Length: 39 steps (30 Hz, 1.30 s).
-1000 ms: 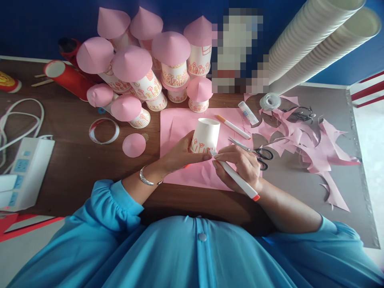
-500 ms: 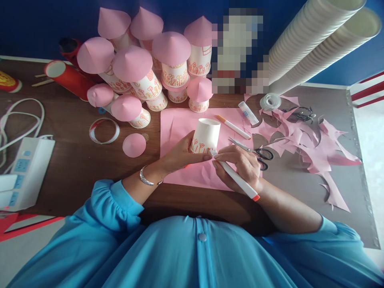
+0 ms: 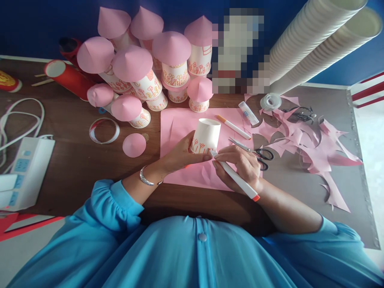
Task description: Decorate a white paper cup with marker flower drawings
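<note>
At the left of the brown table [image 3: 75, 176], a white cable [image 3: 22, 102] lies in loops, and a white power strip [image 3: 39, 168] is close to the near edge. Toward the far edge there is a red tube [image 3: 70, 82], and to the right of it stands a group of decorated paper-cup towers [image 3: 132, 64] with pink cone roofs. In front of them lie a ring of tape [image 3: 115, 134] and one small pink cone [image 3: 134, 145].

Next comes a pink sheet [image 3: 180, 124], which reaches close to the near edge. Above it, the left hand [image 3: 181, 154] has its fingers closed around a white paper cup [image 3: 207, 134], narrow end up, with red flowers drawn along its lower part; whether the cup touches the sheet I cannot tell. The right hand [image 3: 243, 160] pinches a white marker [image 3: 237, 180] narrowly between thumb and fingers, its tip at the cup's lower rim. Near this hand are scissors [image 3: 252, 151], another marker [image 3: 234, 127] and a glue stick [image 3: 248, 113].

At the right, pink scraps [image 3: 325, 154] are spread over a grey mat [image 3: 354, 188].
</note>
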Motion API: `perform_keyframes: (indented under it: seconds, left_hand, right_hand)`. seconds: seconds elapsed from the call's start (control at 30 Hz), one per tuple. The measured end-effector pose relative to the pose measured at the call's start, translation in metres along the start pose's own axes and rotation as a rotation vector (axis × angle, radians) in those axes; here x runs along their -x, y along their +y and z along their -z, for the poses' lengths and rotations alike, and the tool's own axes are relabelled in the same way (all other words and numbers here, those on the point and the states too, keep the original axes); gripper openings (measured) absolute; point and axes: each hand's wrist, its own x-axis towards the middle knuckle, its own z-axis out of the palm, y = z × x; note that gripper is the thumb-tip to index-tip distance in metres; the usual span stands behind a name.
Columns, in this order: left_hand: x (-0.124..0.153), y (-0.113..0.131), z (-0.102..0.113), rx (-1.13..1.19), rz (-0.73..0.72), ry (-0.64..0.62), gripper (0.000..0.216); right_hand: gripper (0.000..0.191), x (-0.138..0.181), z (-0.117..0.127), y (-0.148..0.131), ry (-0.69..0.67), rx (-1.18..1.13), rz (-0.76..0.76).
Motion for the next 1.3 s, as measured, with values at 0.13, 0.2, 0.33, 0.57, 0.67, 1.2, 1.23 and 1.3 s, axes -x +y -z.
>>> perform_keyframes:
  seconds: [0.13,0.2,0.33,0.57,0.67,1.2,1.23,1.3]
  left_hand:
    - [0.0,0.0001,0.0,-0.007,-0.001,-0.006,0.071]
    - [-0.0002,0.0002,-0.0001,-0.024,0.003,0.001,0.072]
    - [0.0002,0.0027,-0.0015,-0.021,0.017,0.008,0.074]
    - [0.0011,0.0071,-0.0039,-0.018,0.025,0.019,0.074]
    - [0.0005,0.0058,-0.0028,-0.025,0.022,0.015,0.073]
    - [0.0006,0.0065,-0.0034,-0.02,0.026,0.01,0.072]
    - [0.0007,0.0067,-0.0036,-0.015,0.029,0.011,0.072]
    - [0.001,0.0073,-0.0041,-0.003,0.032,0.014,0.073]
  right_hand:
    - [0.023,-0.0009,0.0005,-0.0003,-0.005,0.001,0.006]
    - [0.022,-0.0014,0.0009,-0.0005,-0.009,0.004,0.009]
    - [0.022,-0.0019,0.0014,-0.0006,-0.014,0.011,0.007]
    - [0.021,-0.0015,0.0014,-0.0007,-0.012,0.013,0.006]
    - [0.021,-0.0012,0.0012,-0.0007,-0.018,0.008,0.001]
    - [0.019,0.0014,-0.0001,0.0001,0.031,0.06,-0.024]
    - [0.019,0.0015,0.0,0.0,0.034,0.064,-0.025]
    - [0.019,0.0009,0.0004,-0.0006,0.034,0.066,-0.022]
